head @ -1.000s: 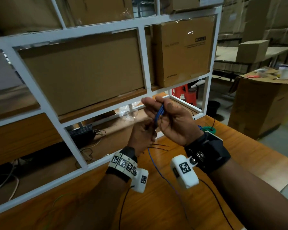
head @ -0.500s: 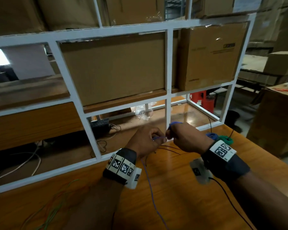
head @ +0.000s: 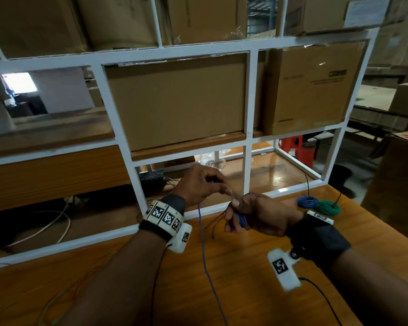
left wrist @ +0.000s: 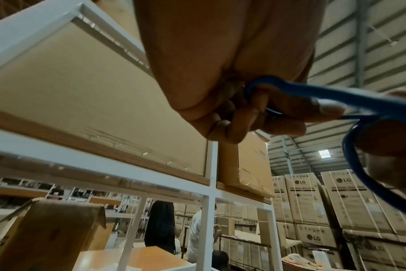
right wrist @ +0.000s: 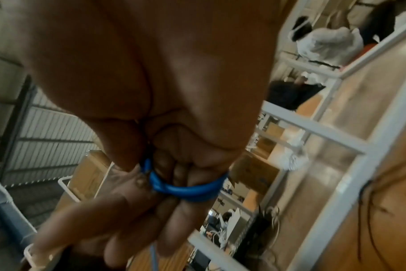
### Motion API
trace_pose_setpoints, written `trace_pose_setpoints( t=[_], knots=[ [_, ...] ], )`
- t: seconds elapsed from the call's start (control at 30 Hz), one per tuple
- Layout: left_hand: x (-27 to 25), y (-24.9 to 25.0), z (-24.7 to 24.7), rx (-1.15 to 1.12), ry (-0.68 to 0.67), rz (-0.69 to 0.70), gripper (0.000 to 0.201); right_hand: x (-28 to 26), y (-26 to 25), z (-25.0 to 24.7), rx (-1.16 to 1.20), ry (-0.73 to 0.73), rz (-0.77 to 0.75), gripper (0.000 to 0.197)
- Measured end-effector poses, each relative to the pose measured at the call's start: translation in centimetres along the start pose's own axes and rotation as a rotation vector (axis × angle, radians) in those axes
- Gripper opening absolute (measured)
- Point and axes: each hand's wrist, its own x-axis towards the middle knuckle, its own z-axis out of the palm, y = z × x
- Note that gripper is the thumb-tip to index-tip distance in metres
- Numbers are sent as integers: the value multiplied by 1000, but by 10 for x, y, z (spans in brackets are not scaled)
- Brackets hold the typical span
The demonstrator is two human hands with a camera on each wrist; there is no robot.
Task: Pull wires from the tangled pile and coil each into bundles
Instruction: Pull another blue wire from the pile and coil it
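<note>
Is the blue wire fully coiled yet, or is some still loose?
Partly coiled. The right hand holds a few loops of blue wire; the left hand pinches the strand, and a long loose tail trails across the table.

My right hand (head: pixel 257 215) is covering most of the blue wire (head: pixel 242 220) coil, so I am seeing only a few loops poking past my fingers. The loose end is running off the bottom edge of the head view. In the left wrist view my left hand (left wrist: pixel 232 77) is filling the top, and the wire (left wrist: pixel 336 95) is leaving at the right edge, blurred. The right wrist view is blurring my fingers (right wrist: pixel 118 210) and the thin dark wires (right wrist: pixel 369 201) on the table (head: pixel 245 278). Print on the far box (head: pixel 316 85) is too small to read.
</note>
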Motion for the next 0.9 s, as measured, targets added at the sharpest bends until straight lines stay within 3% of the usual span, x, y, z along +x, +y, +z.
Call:
trace_pose_setpoints(
  t=[0.2,0.3,0.4,0.53,0.63,0.73,0.8,0.9],
  knots=[
    [-4,-10,19,-283,86,-62,8,2,0,9,621,-262,-166,30],
    [-6,-9,41,-468,176,-171,15,7,-12,15,795,-269,-323,30],
    [-12,-7,63,-531,156,-178,16,9,-31,18,847,-50,-435,49],
    [-22,-6,84,-630,72,-264,18,14,-38,6,855,268,-541,38],
    [-33,-7,91,-645,-23,-372,26,16,-30,-17,614,500,-587,40],
    [-38,-11,89,-501,-76,-436,31,7,-22,-38,-23,825,-526,41],
    [-37,-10,86,-377,-52,-413,29,-2,-15,-41,-400,866,-437,40],
    [-29,-6,78,-50,9,-275,23,-12,-8,-39,-893,737,-216,32]
  ],
)
